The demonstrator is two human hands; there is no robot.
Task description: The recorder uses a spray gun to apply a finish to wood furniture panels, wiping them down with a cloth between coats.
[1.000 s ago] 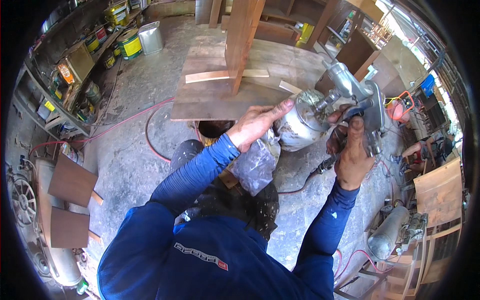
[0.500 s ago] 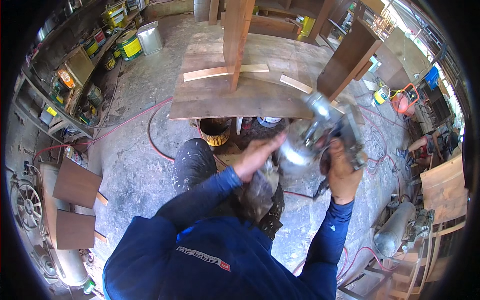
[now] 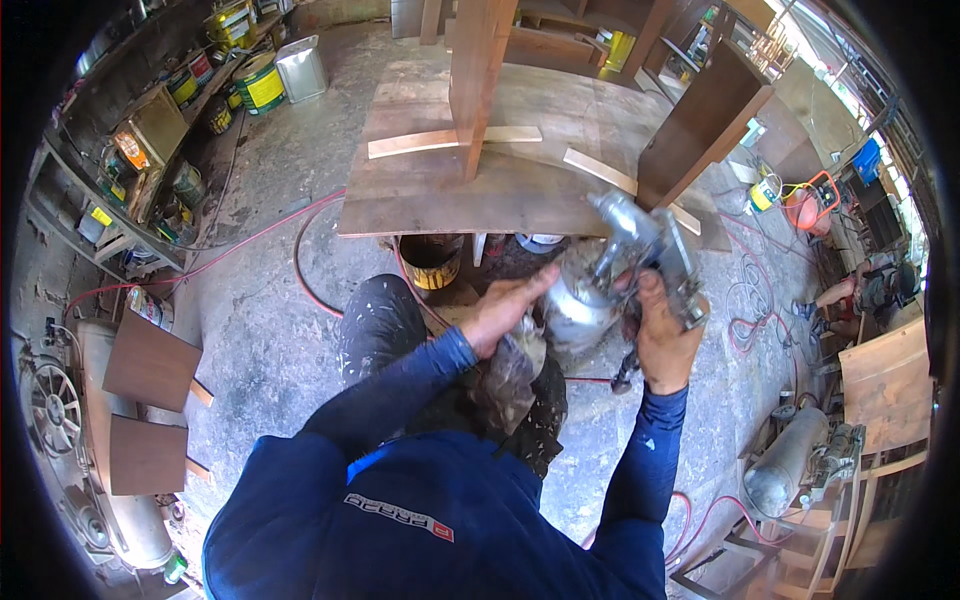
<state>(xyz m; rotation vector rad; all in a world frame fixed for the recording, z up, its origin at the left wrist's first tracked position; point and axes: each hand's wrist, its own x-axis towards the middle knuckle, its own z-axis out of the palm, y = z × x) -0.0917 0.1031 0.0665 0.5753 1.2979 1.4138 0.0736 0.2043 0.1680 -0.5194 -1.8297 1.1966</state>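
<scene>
My right hand [image 3: 668, 335] is closed round the handle of a metal spray gun [image 3: 632, 225], tilted over the gap between my knees. Its silver paint cup [image 3: 580, 312] hangs toward my left hand [image 3: 503, 312]. The fingers of that hand reach to the cup's side, and a crumpled, stained rag [image 3: 508, 380] hangs from beneath the palm. Motion smears the gun and the cup somewhat, and my left fingertips are partly lost against the metal.
Ahead stands a low wooden board [image 3: 410, 205] bearing upright brown panels [image 3: 705, 120] and thin wood strips [image 3: 600, 170]. Under its edge sits a paint-stained bucket [image 3: 432, 268]. Red hoses [image 3: 260, 238] cross the floor. A grey tank [image 3: 788, 462] lies at right; another person [image 3: 868, 285] sits beyond.
The spray gun and my right hand have shifted a little left and down. My left hand has moved slightly left and up, the rag shifting left with it.
</scene>
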